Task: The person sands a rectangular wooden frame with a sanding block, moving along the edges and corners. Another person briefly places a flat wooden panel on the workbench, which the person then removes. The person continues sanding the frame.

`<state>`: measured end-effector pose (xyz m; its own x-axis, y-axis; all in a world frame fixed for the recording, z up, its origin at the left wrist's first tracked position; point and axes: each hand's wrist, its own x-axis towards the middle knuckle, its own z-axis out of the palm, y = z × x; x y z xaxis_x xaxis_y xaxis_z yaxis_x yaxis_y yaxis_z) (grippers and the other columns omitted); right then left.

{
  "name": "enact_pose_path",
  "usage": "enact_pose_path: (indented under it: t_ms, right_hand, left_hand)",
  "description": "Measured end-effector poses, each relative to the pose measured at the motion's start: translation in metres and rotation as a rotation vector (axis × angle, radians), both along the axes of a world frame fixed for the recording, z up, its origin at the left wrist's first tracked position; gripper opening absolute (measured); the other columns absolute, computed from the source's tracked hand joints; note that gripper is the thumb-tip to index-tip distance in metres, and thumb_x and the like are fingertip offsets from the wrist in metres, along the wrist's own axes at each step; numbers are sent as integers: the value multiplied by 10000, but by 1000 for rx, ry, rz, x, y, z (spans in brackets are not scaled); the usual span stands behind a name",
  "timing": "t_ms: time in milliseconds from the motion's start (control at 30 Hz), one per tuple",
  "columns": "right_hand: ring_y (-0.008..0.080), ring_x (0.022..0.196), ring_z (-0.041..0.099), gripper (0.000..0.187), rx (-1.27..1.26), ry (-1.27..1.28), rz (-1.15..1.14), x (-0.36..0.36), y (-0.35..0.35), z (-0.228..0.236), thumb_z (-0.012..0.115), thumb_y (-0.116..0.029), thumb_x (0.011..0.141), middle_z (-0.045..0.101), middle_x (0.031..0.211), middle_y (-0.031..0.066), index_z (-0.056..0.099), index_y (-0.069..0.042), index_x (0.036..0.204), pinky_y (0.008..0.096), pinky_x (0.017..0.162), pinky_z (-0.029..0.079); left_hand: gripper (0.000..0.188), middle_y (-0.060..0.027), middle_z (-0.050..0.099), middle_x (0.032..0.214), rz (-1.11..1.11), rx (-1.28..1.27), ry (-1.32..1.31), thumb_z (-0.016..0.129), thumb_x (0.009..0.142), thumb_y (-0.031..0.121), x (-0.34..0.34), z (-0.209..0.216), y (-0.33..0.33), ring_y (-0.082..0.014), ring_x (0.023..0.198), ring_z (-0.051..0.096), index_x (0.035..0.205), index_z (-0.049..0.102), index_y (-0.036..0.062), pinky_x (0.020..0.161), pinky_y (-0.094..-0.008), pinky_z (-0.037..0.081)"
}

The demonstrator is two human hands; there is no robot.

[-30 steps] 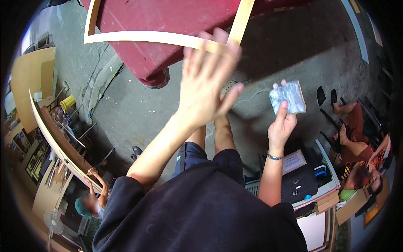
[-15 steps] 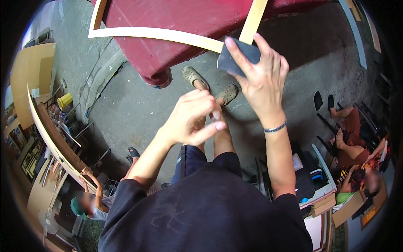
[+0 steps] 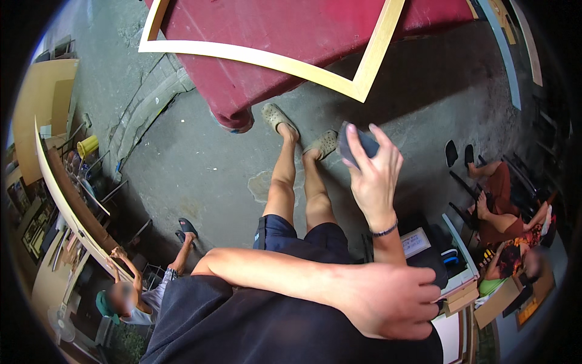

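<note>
My right hand [image 3: 377,177] grips a dark grey sanding block [image 3: 361,144] between thumb and fingers, held in the air below a corner of a pale wooden frame [image 3: 357,84]. The block and the frame are apart. The frame lies on a table covered in red cloth [image 3: 242,79], and its near corner juts out past the table edge. My left arm is folded across my body. My left hand [image 3: 394,301] lies over my right arm near the elbow with fingers curled, slightly blurred; its fingertips are hidden.
A long curved wooden piece [image 3: 63,203] stands at the left, where a person in a green cap [image 3: 109,306] holds their hands up to it. At the right another person [image 3: 515,242] sits beside cardboard boxes [image 3: 464,296]. A blue-grey strip [image 3: 506,60] lies at the far right.
My right hand has drawn the sanding block off the frame's corner, back toward me. My left hand has swung across to my right arm. The frame appears shifted slightly right in view.
</note>
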<state>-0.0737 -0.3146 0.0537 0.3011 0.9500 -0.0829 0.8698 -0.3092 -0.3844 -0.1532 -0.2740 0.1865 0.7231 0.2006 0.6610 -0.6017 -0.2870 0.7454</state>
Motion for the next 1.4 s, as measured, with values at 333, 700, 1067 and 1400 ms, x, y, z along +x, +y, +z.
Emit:
enact_pose_path:
  t_ms: [333, 700, 1067, 1400]
  right_hand:
    - [331, 1143, 524, 680, 126, -82, -25, 3, 34, 4, 770, -289, 851, 506, 1384, 118, 545, -308, 1492, 480, 1007, 410]
    - [260, 993, 682, 608, 998, 1925, -902, -43, 12, -10, 286, -458, 1112, 597, 1388, 281, 438, -8, 1491, 370, 878, 523]
    - [169, 1057, 634, 674, 1043, 1061, -1682, -143, 137, -37, 290, -551, 1109, 637, 1319, 125, 482, -9, 1461, 299, 898, 503]
    - [400, 1155, 558, 528, 1070, 572, -1703, -72, 198, -54, 381, -287, 1120, 489, 1500, 258, 377, 12, 1556, 439, 1056, 424]
  left_hand:
    - [195, -57, 570, 863, -208, 644, -365, 555, 936, 202, -24, 86, 24, -234, 788, 605, 867, 673, 64, 686, -386, 470]
    - [367, -89, 592, 931, 194, 898, 838, 799, 770, 269, -48, -79, 253, -309, 905, 614, 1053, 654, 85, 801, -429, 517]
    - [263, -92, 617, 822, -177, 871, 753, 817, 810, 235, 4, -119, 287, -317, 778, 644, 933, 654, 69, 721, -417, 513]
    - [881, -294, 262, 1600, -371, 991, 341, 710, 845, 610, 110, -157, 282, -487, 1507, 161, 1525, 453, 113, 1225, -619, 103]
